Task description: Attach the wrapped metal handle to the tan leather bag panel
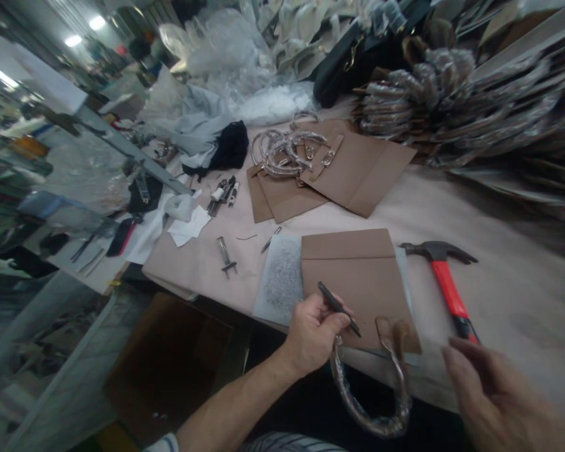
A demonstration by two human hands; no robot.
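In left grip (313, 331), black rod (331, 299).

The left grip (314, 331) is pinched together while the blurred right grip (496, 392) curves loosely.

A slim, dark, pen-like rod (335, 306) is held slantwise in the left hand (315, 333), its lower end pointed at a flat, brown, leather-like panel (348, 273). The panel is laid over a pale slab (279, 276), and near its far edge it is crossed by a straight line. At its near edge a curved handle wrapped in clear plastic (374, 427) is placed, with its loop hung below. A claw hammer with red-and-black grip (447, 289) is laid to the right; whether it is touched by the blurred right hand (499, 395) cannot be told surely.
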